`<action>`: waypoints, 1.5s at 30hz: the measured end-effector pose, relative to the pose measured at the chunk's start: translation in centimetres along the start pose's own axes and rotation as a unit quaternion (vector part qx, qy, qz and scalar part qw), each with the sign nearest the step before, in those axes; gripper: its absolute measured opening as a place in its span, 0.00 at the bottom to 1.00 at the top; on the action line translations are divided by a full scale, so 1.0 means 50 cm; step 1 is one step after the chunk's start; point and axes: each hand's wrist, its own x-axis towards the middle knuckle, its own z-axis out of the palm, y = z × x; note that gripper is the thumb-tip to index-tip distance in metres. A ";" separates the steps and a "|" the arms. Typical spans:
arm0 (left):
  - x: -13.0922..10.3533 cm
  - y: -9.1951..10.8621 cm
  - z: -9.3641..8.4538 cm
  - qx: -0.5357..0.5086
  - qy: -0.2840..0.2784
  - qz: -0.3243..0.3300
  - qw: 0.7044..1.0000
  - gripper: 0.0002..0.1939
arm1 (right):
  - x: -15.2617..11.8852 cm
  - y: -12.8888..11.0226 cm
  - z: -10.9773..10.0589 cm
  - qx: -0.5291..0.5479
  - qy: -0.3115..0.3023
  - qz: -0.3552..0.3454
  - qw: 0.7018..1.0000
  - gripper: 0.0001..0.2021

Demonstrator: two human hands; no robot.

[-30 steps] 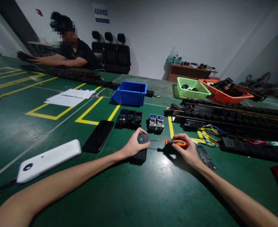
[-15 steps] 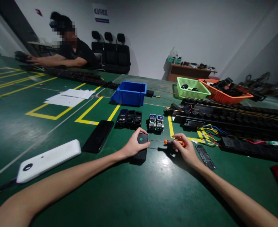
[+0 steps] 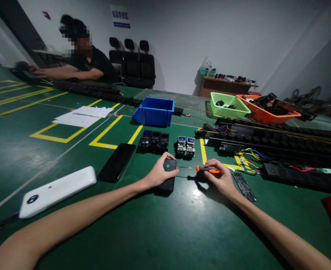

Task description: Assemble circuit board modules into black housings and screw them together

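Note:
My left hand (image 3: 163,172) grips a black box (image 3: 169,183) with a green dot, low over the green table (image 3: 165,228). In my right hand (image 3: 218,176) is a screwdriver (image 3: 207,169) with an orange and black handle; its thin shaft points left and its tip is at the right side of the box. Behind the hands stand several black modules (image 3: 154,141) in a row and two small circuit-board units (image 3: 186,146) with blue tops. A thin black plate (image 3: 244,186) lies right of my right hand.
Left are a black phone (image 3: 117,162) and a white device (image 3: 58,191). Farther back are papers (image 3: 82,115), a blue bin (image 3: 154,111), a green basket (image 3: 229,105) and an orange basket (image 3: 268,112). Long black assemblies (image 3: 283,140) with wires lie right. A person (image 3: 89,63) sits back left.
My right fingers have shifted slightly on the screwdriver handle, and more of the handle shows. The seated person's hands and the dark object there have moved a little. My left hand holds its place.

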 end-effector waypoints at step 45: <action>0.000 -0.008 -0.001 0.012 0.002 0.004 1.000 0.19 | -0.008 0.007 0.002 0.015 0.030 0.070 0.997 0.10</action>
